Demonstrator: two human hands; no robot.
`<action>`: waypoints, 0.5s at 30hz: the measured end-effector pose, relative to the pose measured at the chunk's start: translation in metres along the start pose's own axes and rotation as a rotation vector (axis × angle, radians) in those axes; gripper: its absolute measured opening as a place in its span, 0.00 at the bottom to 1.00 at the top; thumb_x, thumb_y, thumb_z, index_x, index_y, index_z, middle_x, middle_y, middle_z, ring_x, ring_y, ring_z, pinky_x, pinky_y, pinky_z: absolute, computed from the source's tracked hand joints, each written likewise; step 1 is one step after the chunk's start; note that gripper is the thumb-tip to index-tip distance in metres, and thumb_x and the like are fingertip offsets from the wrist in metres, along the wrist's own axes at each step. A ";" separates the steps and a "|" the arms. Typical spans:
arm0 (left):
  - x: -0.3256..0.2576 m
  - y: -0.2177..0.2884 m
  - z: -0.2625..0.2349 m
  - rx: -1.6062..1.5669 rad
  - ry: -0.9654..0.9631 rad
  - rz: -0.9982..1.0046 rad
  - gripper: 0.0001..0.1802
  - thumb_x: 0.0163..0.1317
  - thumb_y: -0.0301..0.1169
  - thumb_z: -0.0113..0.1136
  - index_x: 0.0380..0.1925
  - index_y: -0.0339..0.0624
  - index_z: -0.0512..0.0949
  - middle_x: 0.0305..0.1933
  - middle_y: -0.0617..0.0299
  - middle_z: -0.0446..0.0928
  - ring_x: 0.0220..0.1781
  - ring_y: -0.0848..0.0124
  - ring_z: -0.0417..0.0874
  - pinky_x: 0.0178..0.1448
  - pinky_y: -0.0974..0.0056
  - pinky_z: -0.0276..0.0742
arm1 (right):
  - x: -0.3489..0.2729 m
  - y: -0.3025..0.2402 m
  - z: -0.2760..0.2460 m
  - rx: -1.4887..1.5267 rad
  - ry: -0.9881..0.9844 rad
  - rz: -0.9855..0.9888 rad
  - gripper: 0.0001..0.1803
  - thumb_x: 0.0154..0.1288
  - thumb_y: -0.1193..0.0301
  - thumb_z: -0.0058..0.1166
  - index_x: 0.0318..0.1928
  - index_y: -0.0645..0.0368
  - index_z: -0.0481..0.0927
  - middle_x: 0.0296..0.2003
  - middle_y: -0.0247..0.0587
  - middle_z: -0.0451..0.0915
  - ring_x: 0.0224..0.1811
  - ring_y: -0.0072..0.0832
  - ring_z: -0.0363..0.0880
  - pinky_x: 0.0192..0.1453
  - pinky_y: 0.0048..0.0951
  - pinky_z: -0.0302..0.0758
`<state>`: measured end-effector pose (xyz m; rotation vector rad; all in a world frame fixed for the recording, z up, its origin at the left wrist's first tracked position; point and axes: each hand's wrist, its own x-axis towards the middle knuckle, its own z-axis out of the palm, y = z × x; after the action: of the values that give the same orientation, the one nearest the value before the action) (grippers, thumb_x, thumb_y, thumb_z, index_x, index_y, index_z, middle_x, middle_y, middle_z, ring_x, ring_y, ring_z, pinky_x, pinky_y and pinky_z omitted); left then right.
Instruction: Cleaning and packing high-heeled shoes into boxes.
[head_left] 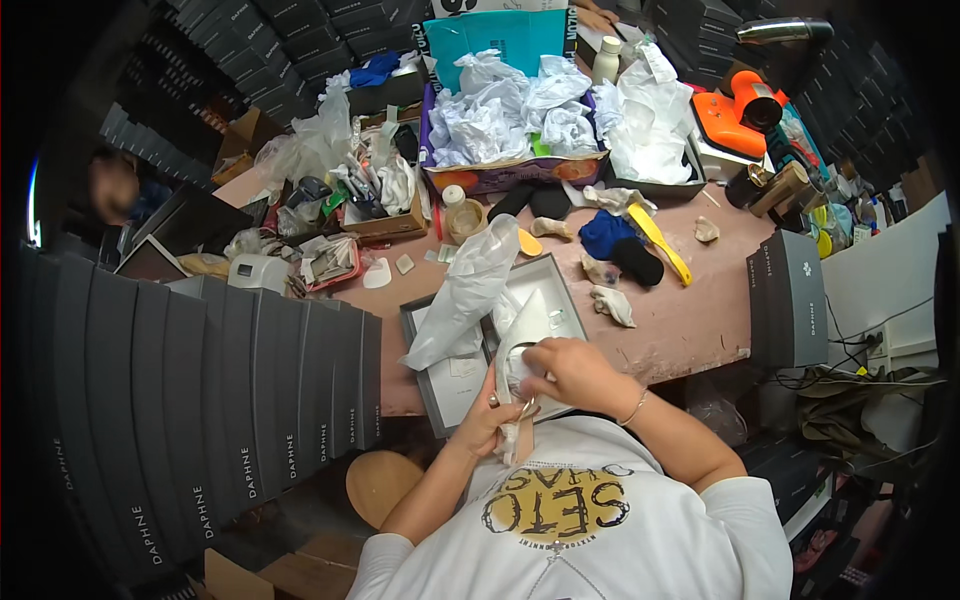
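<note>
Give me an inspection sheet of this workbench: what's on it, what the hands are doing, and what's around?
Surface: pinkish worktable, worn and crowded.
Job's things: white pointed shoe held over an open grey shoe box; clear plastic bag lies across the box.
Clutter: big box of crumpled white paper, yellow shoehorn, dark blue cloth, black pad, cardboard tray of small tools, orange tool.
Hands: left hand grips the shoe's lower end; right hand presses on its upper side.
Cables: black cords hang by the white wall at right.
Surroundings: stacks of grey shoe boxes on the left and behind; another person at far left.
</note>
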<state>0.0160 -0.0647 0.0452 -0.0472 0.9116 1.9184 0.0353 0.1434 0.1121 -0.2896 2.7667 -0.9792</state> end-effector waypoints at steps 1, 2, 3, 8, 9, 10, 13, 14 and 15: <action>-0.007 -0.002 0.006 0.027 0.076 0.021 0.55 0.52 0.22 0.62 0.73 0.55 0.37 0.59 0.54 0.67 0.55 0.63 0.77 0.55 0.53 0.80 | 0.000 -0.007 0.021 -0.033 0.174 0.003 0.23 0.55 0.61 0.61 0.47 0.62 0.76 0.41 0.51 0.79 0.38 0.47 0.80 0.42 0.41 0.77; -0.012 -0.006 0.005 0.029 0.111 0.039 0.56 0.52 0.20 0.60 0.73 0.56 0.34 0.58 0.54 0.67 0.54 0.64 0.76 0.54 0.54 0.80 | 0.006 -0.007 0.033 0.007 0.146 0.028 0.24 0.55 0.60 0.61 0.48 0.61 0.76 0.41 0.51 0.79 0.38 0.47 0.80 0.42 0.41 0.77; -0.015 -0.008 0.005 0.030 0.143 0.060 0.57 0.52 0.19 0.59 0.72 0.58 0.32 0.57 0.55 0.66 0.52 0.66 0.76 0.54 0.55 0.80 | 0.013 -0.004 0.043 0.042 0.119 0.051 0.25 0.54 0.59 0.61 0.48 0.61 0.76 0.40 0.51 0.79 0.38 0.47 0.81 0.43 0.42 0.77; 0.000 -0.023 -0.015 0.010 0.344 0.242 0.42 0.52 0.17 0.54 0.68 0.49 0.51 0.51 0.56 0.70 0.48 0.65 0.77 0.50 0.59 0.81 | 0.018 0.029 0.037 0.613 0.183 -0.013 0.31 0.54 0.63 0.63 0.57 0.64 0.72 0.48 0.55 0.78 0.44 0.50 0.80 0.49 0.39 0.76; 0.002 -0.019 -0.016 -0.110 0.396 0.202 0.32 0.53 0.20 0.56 0.59 0.43 0.62 0.48 0.55 0.74 0.46 0.63 0.80 0.47 0.58 0.82 | 0.016 0.039 0.029 0.457 0.296 0.030 0.30 0.55 0.63 0.63 0.56 0.64 0.73 0.47 0.56 0.78 0.45 0.51 0.79 0.50 0.39 0.76; 0.004 -0.019 -0.025 -0.126 0.390 0.170 0.29 0.55 0.20 0.56 0.58 0.40 0.63 0.47 0.54 0.74 0.45 0.63 0.80 0.47 0.59 0.82 | 0.019 0.049 0.017 0.298 0.408 0.068 0.29 0.55 0.64 0.63 0.56 0.63 0.74 0.47 0.57 0.79 0.47 0.51 0.79 0.51 0.40 0.75; 0.004 -0.017 -0.020 -0.055 0.351 0.207 0.32 0.56 0.20 0.56 0.62 0.46 0.59 0.50 0.56 0.72 0.47 0.66 0.79 0.50 0.60 0.81 | 0.023 0.047 0.012 0.219 0.374 0.006 0.26 0.59 0.65 0.61 0.55 0.65 0.74 0.47 0.56 0.78 0.48 0.49 0.78 0.54 0.37 0.73; 0.005 -0.019 -0.012 -0.028 0.359 0.268 0.33 0.56 0.20 0.56 0.63 0.48 0.58 0.51 0.57 0.72 0.48 0.67 0.78 0.51 0.60 0.80 | 0.025 0.041 0.016 0.263 0.297 -0.044 0.25 0.60 0.66 0.60 0.55 0.66 0.74 0.48 0.56 0.78 0.48 0.47 0.78 0.54 0.36 0.73; 0.007 -0.021 -0.004 0.006 0.355 0.318 0.34 0.57 0.20 0.56 0.63 0.49 0.57 0.52 0.57 0.71 0.49 0.68 0.77 0.52 0.60 0.79 | 0.025 0.018 0.010 0.351 0.053 -0.056 0.27 0.64 0.62 0.55 0.57 0.67 0.70 0.46 0.53 0.76 0.51 0.48 0.73 0.61 0.38 0.68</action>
<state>0.0270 -0.0569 0.0276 -0.2593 1.2187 2.2444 0.0115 0.1454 0.0903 -0.2900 2.5789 -1.4778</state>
